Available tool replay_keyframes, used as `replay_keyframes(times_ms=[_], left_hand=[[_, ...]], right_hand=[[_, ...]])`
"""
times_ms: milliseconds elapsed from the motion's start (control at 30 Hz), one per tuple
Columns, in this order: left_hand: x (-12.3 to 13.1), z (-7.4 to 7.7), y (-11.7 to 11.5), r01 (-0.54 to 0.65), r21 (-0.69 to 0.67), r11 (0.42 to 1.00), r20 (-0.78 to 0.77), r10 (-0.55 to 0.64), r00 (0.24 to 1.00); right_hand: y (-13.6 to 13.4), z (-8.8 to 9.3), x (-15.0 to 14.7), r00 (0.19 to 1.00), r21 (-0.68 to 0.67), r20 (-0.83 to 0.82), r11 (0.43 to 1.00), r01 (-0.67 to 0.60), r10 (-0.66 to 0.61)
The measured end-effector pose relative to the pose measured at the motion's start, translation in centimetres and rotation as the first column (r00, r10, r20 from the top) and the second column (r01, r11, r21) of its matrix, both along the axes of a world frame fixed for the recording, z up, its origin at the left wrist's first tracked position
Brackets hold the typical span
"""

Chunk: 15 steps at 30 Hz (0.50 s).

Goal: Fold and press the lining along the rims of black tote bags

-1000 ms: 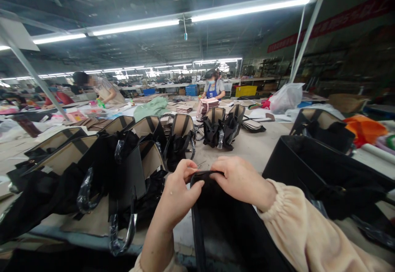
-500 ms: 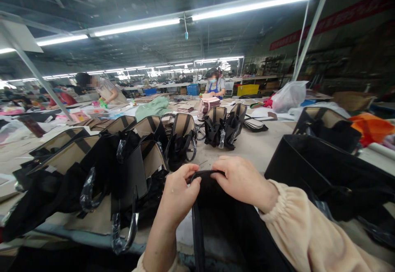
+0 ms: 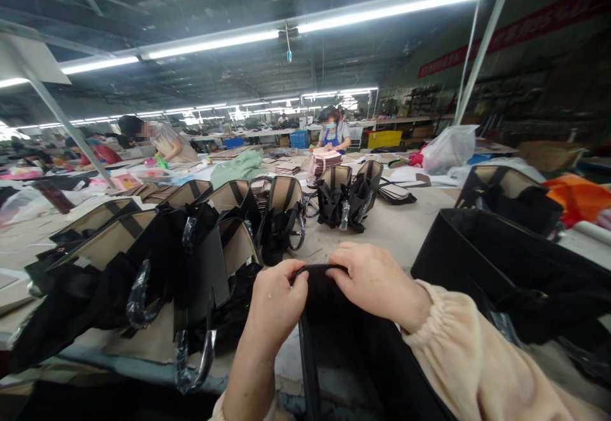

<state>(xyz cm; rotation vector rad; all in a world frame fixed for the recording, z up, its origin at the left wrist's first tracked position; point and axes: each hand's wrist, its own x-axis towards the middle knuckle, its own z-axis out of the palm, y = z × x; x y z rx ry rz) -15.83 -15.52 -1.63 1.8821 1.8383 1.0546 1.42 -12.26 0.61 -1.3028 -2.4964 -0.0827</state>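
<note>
A black bag [image 3: 353,351] lies open at the bottom centre, its dark inside facing me. My left hand [image 3: 278,297] pinches the left corner of its far rim between thumb and fingers. Close beside it, my right hand [image 3: 370,281] grips the same rim a little to the right, thumb inside and fingers over the edge. A short stretch of rim shows between the hands. The bag's lower part runs out of view beneath my right sleeve.
Several black bags with beige panels [image 3: 236,242] stand at the left, some with plastic-wrapped handles [image 3: 195,360]. Two more [image 3: 351,188] stand ahead. Another black bag [image 3: 501,274] is at the right. Across the table, a person in a blue apron [image 3: 331,134] handles stacked pieces.
My left hand's thumb and fingers have closed nearer together on the rim. My right hand stays almost in place on it.
</note>
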Motion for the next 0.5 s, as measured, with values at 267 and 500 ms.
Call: replay_keyframes(times_ms=[267,500], left_hand=[[-0.23,-0.7,-0.01,0.071,-0.023,0.997,0.12,-0.068,0.99],[-0.28,-0.57,0.02,0.072,-0.015,0.997,0.091,-0.07,0.993]], right_hand=[[0.11,-0.11,0.1,1.0,-0.007,-0.011,1.0,0.011,-0.011],[-0.2,0.12,0.03,1.0,-0.004,-0.003,1.0,0.001,-0.001]])
